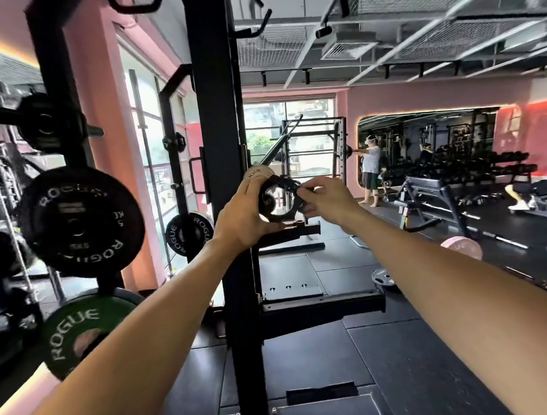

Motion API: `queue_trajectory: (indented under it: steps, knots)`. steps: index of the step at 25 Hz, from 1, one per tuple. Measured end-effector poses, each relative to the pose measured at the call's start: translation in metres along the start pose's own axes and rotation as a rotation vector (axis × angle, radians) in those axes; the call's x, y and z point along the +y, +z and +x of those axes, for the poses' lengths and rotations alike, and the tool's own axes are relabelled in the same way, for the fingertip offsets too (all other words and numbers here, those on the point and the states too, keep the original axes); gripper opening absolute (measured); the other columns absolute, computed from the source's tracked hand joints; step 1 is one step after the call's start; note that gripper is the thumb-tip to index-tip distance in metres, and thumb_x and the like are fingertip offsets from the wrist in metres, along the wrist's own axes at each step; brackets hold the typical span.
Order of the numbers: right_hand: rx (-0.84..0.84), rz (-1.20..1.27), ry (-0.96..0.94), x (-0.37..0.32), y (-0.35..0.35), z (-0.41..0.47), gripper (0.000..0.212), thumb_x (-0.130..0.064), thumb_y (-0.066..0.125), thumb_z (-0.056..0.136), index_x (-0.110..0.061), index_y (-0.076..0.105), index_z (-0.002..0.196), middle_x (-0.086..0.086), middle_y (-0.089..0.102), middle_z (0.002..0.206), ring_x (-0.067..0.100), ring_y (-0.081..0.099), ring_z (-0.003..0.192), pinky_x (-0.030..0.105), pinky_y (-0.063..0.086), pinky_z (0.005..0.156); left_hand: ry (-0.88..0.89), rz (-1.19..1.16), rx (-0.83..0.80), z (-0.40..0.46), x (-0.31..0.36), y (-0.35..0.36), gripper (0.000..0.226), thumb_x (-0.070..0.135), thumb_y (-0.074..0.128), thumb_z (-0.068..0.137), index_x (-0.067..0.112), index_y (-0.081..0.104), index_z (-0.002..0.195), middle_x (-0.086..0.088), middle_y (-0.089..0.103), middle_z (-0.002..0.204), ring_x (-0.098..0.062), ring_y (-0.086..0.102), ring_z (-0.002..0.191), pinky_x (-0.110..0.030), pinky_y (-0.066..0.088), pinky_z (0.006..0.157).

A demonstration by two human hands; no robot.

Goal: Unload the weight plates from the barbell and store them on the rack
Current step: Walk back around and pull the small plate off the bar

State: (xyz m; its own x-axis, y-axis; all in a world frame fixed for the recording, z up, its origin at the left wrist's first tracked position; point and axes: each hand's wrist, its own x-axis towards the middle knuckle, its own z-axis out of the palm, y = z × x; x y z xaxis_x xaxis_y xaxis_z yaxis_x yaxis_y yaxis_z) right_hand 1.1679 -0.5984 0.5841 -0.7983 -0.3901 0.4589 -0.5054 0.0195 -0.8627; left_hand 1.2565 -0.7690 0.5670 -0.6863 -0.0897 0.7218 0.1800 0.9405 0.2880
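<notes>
Both my hands are raised at a black barbell collar clamp [279, 200], just right of the black rack upright [222, 146]. My left hand [244, 218] curls round the clamp's left side, and my right hand [325, 197] pinches its lever on the right. A small white plate [257, 173] sits just behind the clamp, on what looks like a rack peg. On the left, a black 5 kg plate [78, 220] and a green plate [80, 333] hang on storage pegs. Another black plate [188, 231] hangs further back. No barbell sleeve is clearly visible.
A black safety arm [320, 308] juts right from the upright at thigh height. A pink plate [462, 246] and a small dark plate [383, 277] lie on the floor at right. Beyond stand a bench [428, 194], dumbbell racks and a wall mirror. A person [517, 196] is at far right.
</notes>
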Motion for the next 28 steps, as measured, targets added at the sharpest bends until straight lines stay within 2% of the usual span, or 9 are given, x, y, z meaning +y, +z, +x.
queue_trajectory:
  steps: [7, 10, 12, 14, 19, 24, 28]
  knots:
    - [0.006, -0.102, -0.022, 0.007, 0.029, 0.025, 0.021, -0.012, 0.062, 0.091, -0.003, 0.062, 0.11, 0.015, 0.064, 0.095, 0.018, 0.063, 0.068, 0.033, 0.057, 0.068, -0.08, 0.005, 0.008, 0.005, -0.03, 0.002, 0.1, 0.034, 0.092, 0.054, 0.03, 0.038, 0.138, 0.008, 0.048, 0.129, -0.017, 0.054, 0.115, -0.037, 0.049, 0.091]
    - [0.026, -0.153, -0.037, 0.018, 0.035, 0.038, 0.019, -0.012, 0.062, 0.091, -0.006, 0.064, 0.108, 0.018, 0.067, 0.103, 0.023, 0.065, 0.081, 0.038, 0.057, 0.078, -0.113, 0.046, 0.005, 0.01, -0.038, 0.012, 0.098, 0.032, 0.091, 0.055, 0.031, 0.037, 0.137, 0.01, 0.047, 0.132, -0.017, 0.054, 0.116, -0.041, 0.05, 0.089]
    - [0.04, -0.18, -0.033, 0.024, 0.038, 0.044, 0.02, -0.012, 0.061, 0.091, -0.006, 0.064, 0.11, 0.018, 0.067, 0.106, 0.029, 0.066, 0.093, 0.046, 0.053, 0.088, -0.126, 0.056, 0.008, 0.012, -0.041, 0.019, 0.09, 0.028, 0.089, 0.06, 0.028, 0.039, 0.135, 0.009, 0.046, 0.133, -0.019, 0.055, 0.115, -0.043, 0.05, 0.088]
    - [0.039, -0.17, -0.019, 0.03, 0.04, 0.049, 0.023, -0.012, 0.06, 0.091, -0.005, 0.064, 0.112, 0.017, 0.066, 0.111, 0.032, 0.064, 0.101, 0.049, 0.051, 0.091, -0.115, 0.074, 0.016, 0.016, -0.047, 0.027, 0.08, 0.024, 0.085, 0.067, 0.023, 0.042, 0.134, 0.007, 0.046, 0.133, -0.024, 0.057, 0.113, -0.044, 0.05, 0.087]
    - [0.063, -0.148, -0.036, 0.042, 0.046, 0.071, 0.023, -0.016, 0.06, 0.093, -0.005, 0.066, 0.111, 0.014, 0.064, 0.116, 0.029, 0.062, 0.099, 0.046, 0.058, 0.078, -0.106, 0.044, 0.015, 0.036, -0.067, 0.036, 0.08, 0.025, 0.087, 0.066, 0.019, 0.047, 0.135, 0.002, 0.053, 0.13, -0.024, 0.058, 0.111, -0.042, 0.047, 0.093]
    - [0.05, -0.215, -0.044, 0.064, 0.053, 0.114, 0.025, -0.017, 0.059, 0.093, -0.004, 0.067, 0.113, 0.014, 0.063, 0.122, 0.031, 0.06, 0.109, 0.048, 0.051, 0.093, -0.104, 0.022, -0.017, 0.069, -0.094, 0.051, 0.078, 0.02, 0.087, 0.065, 0.016, 0.05, 0.133, -0.003, 0.057, 0.125, -0.024, 0.059, 0.109, -0.042, 0.048, 0.095]
    - [0.062, -0.29, -0.065, 0.08, 0.059, 0.156, 0.021, -0.016, 0.06, 0.093, -0.006, 0.07, 0.108, 0.012, 0.066, 0.116, 0.03, 0.063, 0.102, 0.042, 0.051, 0.091, -0.087, 0.061, 0.024, 0.095, -0.117, 0.072, 0.06, 0.011, 0.073, 0.078, 0.017, 0.051, 0.133, -0.004, 0.06, 0.121, -0.025, 0.06, 0.108, -0.043, 0.048, 0.093]
